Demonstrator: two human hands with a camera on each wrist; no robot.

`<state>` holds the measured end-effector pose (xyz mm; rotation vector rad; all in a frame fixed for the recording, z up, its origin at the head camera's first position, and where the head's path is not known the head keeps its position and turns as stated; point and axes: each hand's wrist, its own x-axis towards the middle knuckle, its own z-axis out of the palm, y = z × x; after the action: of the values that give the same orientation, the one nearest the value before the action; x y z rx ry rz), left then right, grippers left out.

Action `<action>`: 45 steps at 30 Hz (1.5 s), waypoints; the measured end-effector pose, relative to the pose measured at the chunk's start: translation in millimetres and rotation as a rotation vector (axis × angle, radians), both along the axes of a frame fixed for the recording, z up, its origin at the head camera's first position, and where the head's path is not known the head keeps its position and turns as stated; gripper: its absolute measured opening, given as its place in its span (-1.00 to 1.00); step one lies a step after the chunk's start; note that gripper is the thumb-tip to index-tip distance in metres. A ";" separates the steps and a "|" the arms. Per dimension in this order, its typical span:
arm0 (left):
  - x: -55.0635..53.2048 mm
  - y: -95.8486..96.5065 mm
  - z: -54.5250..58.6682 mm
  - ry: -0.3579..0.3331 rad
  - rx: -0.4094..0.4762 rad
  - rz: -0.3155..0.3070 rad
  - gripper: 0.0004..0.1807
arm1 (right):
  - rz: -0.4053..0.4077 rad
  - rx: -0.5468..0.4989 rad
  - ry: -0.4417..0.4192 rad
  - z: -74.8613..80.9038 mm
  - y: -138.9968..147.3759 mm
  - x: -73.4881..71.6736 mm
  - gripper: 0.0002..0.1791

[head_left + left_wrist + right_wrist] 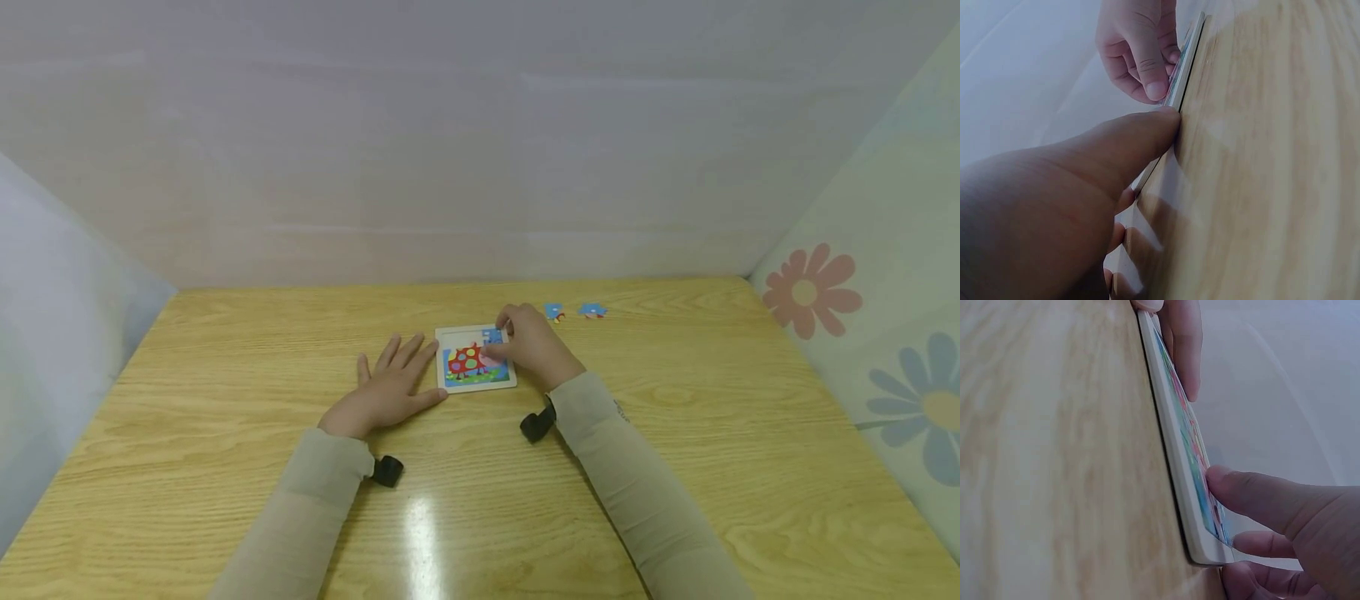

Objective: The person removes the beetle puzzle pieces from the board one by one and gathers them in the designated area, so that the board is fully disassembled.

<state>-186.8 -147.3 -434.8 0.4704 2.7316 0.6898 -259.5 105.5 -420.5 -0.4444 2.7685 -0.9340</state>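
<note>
A jigsaw puzzle (467, 363) in a pale frame lies on the table, with a red spotted ladybird picture and a bare cream strip at its upper left. My left hand (386, 394) rests spread on the table, its thumb and fingertips against the frame's left edge; the thumb (1147, 128) shows at that edge in the left wrist view. My right hand (536, 343) is bent over the puzzle's right side. Its thumb (1235, 484) touches the picture and its curled fingers are at the upper right corner, with a blue puzzle piece (491, 336) between thumb and forefinger.
Two loose puzzle pieces, one blue with red and yellow (553, 312) and one blue and pink (592, 310), lie right of the puzzle near the table's back edge. Behind the wooden table (712, 400) hangs a pale cloth (450, 167); flower-printed cloth is at the right.
</note>
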 end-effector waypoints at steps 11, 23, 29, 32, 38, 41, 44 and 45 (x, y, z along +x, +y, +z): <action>-1.2 -0.1 -3.6 -0.007 -0.015 0.002 -0.05 | 0.012 -0.025 0.010 -1.6 -0.9 -2.5 -0.47; 0.0 0.1 -1.4 0.011 -0.031 -0.002 -0.08 | -0.038 -0.126 0.004 -3.8 -3.1 -0.7 -0.72; 0.2 0.7 -0.6 0.009 -0.035 -0.003 -0.07 | -0.072 -0.180 0.008 -6.0 -2.7 -0.9 -0.75; -0.1 0.7 -0.8 0.010 -0.039 -0.002 -0.08 | -0.090 -0.206 0.014 -7.1 -2.8 -1.2 -0.76; -0.8 0.4 -2.2 0.006 -0.042 0.002 -0.07 | -0.115 -0.307 0.020 -8.3 -0.5 -2.7 -0.84; -1.0 0.5 -2.4 0.003 -0.044 0.003 -0.06 | -0.128 -0.356 -0.001 -9.1 1.4 -3.9 -0.86; -1.0 0.4 -2.3 0.003 -0.046 0.001 -0.06 | -0.138 -0.437 -0.057 -7.5 3.9 -2.9 -0.86; -1.1 0.3 -2.4 0.002 -0.046 0.000 -0.06 | -0.140 -0.471 -0.081 -6.4 5.0 -2.4 -0.86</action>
<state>-187.9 -147.0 -437.2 0.4612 2.7433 0.6257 -261.9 110.5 -426.8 -0.2691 2.5181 -1.6088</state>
